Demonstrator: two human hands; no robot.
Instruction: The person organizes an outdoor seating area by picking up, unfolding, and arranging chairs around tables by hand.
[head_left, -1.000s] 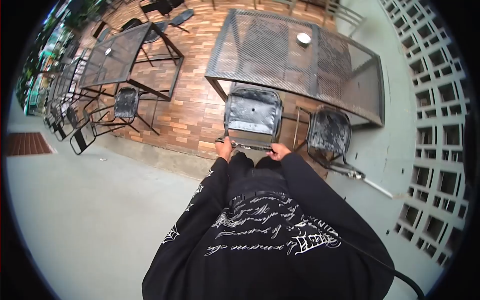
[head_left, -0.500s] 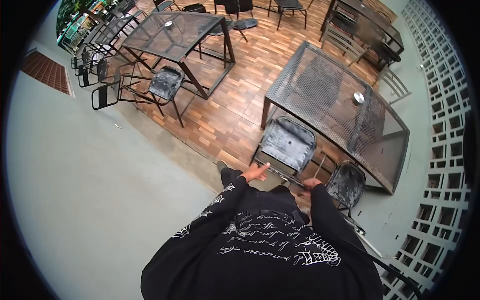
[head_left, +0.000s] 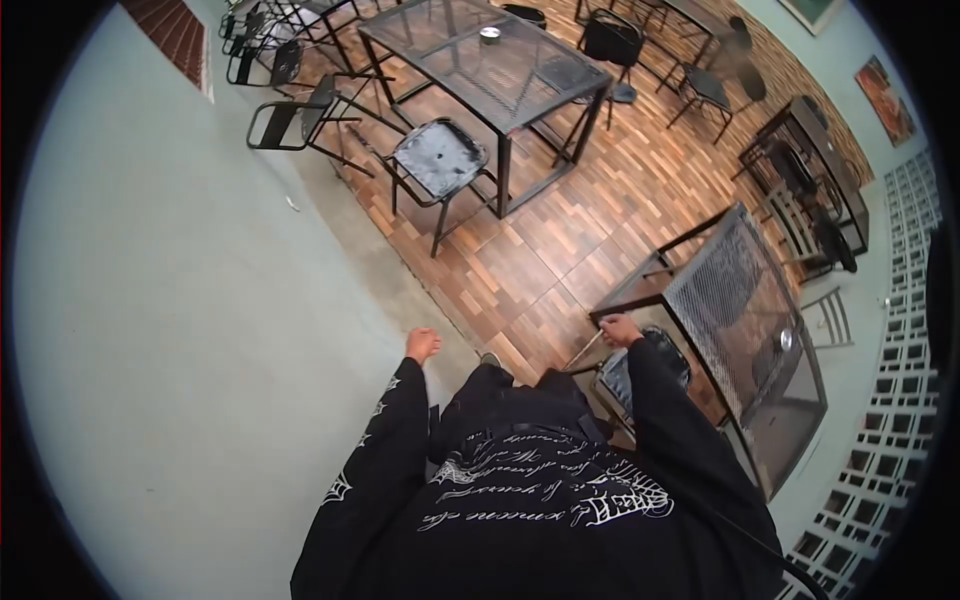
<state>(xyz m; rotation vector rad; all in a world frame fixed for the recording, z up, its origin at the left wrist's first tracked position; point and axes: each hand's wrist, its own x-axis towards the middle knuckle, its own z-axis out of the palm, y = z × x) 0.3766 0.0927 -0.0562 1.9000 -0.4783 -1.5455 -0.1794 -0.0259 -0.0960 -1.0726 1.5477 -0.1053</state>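
Black metal chair [head_left: 614,384] beside mesh-topped metal table [head_left: 715,290]. Right hand [head_left: 621,330] near table corner (grip: cannot tell); left hand [head_left: 423,344] curled narrow. Judged one-handed step; tight clearance calls for care.

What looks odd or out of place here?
The near chair by the upper table has whitish patches over its dark seat, so it looks dusty or worn. A white scrap lies on the grey floor, perhaps litter.

And right here across the black top [head_left: 560,550] we pick out "someone" in white script [head_left: 480,516]! We can't make out the script's other lines, and the bold white lettering [head_left: 622,506] beside them beats us too.
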